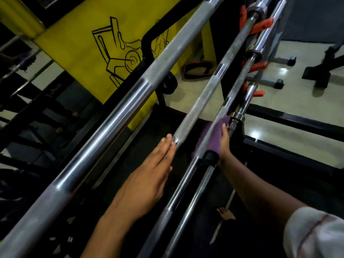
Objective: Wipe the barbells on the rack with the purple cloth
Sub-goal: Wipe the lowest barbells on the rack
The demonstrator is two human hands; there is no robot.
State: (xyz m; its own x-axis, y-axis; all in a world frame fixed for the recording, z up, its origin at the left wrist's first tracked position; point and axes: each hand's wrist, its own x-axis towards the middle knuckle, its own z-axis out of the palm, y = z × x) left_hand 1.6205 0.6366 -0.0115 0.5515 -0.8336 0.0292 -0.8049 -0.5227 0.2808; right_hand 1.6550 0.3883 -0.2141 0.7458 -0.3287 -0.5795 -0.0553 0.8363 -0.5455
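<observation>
I am holding the purple cloth (214,135) against the third barbell (210,138) from the left, low on the rack, my right hand (224,140) behind it with the fingers (224,127) lying fairly straight along the cloth; whether the thumb is wrapping round the far side I cannot tell. My left hand (149,175) is reaching flat, fingers together and straight, the tips touching the second barbell (188,120) where its rough grip gives way to smooth steel.

The cloth looks soft and light, so I am judging it will bunch and slide unless I press it round the bar. The bars look heavy, stiff and slick on the polished stretches, and the knurled parts will probably drag at the fabric. The nearest barbell (104,131), at left, is thick and shiny. I would steady a bar by its knurling, not its chrome.
</observation>
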